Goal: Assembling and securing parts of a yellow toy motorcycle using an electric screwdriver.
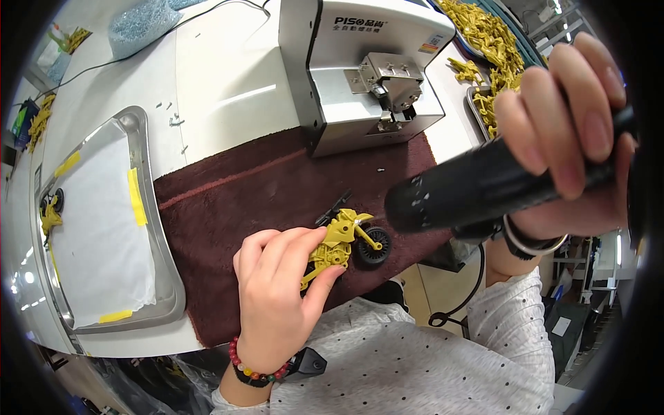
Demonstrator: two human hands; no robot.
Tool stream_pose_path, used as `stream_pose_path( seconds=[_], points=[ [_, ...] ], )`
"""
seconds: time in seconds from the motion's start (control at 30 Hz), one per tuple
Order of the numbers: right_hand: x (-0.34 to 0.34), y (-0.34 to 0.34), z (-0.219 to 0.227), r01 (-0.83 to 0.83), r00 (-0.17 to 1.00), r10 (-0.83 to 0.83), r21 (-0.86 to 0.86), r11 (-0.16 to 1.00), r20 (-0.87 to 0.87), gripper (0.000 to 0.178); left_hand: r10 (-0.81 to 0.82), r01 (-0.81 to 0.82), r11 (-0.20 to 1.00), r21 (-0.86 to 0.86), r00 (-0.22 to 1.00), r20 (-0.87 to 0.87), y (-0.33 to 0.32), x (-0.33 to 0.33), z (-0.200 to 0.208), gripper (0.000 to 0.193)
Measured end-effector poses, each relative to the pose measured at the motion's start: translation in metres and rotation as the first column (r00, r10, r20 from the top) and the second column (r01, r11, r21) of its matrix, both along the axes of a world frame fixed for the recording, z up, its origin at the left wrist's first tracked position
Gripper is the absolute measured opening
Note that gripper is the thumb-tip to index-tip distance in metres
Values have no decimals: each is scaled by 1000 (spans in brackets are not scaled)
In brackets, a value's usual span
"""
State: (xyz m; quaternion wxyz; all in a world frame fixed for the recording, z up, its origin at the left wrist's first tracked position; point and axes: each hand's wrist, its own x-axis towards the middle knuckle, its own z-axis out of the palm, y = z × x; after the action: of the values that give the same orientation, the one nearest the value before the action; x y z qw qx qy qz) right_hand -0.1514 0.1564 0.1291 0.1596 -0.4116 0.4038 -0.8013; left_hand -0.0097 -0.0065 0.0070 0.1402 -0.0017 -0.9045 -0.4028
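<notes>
My left hand (277, 283) is closed around a yellow toy motorcycle (339, 234) and holds it down on a dark red cloth mat (256, 190). The motorcycle's black handlebar (336, 207) and black spoked front wheel (373, 246) stick out past my fingertips; my palm and fingers hide its rear. My right hand (564, 114) grips a black electric screwdriver (460, 181), held level, its nose pointing left at the toy's front end. Whether the thin bit touches the toy I cannot tell.
Behind the mat stands a silver screw-feeding machine (373, 90). A metal tray (166, 266) lined with white paper lies left, with another yellow motorcycle (52, 216). Loose screws (176, 122) lie on the white table; one screw (381, 169) rests on the mat. Yellow parts (487, 31) are heaped far right.
</notes>
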Motion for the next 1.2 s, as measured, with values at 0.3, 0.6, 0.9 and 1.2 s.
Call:
stream_pose_path(
  seconds=[0.3, 0.6, 0.9, 1.2],
  points=[
    [-5, 0, -14, -14, 998, 18, 60, 998, -59, 32, -30, 30, 999, -13, 999, -21, -1, 1, -3, 44],
    [-12, -13, -18, -79, 986, 118, 297, 951, -115, 27, -9, 8, 1000, -21, 999, -52, 0, 1, -6, 45],
    [3, -10, -11, -36, 996, 60, 305, 952, -71, 27, -9, 8, 1000, -11, 998, -66, 1, 0, -6, 44],
    [13, 46, 39, 384, 916, -388, -55, 922, -99, 25, -72, 72, 997, -21, 997, -30, -5, 5, -2, 43]
  ],
)
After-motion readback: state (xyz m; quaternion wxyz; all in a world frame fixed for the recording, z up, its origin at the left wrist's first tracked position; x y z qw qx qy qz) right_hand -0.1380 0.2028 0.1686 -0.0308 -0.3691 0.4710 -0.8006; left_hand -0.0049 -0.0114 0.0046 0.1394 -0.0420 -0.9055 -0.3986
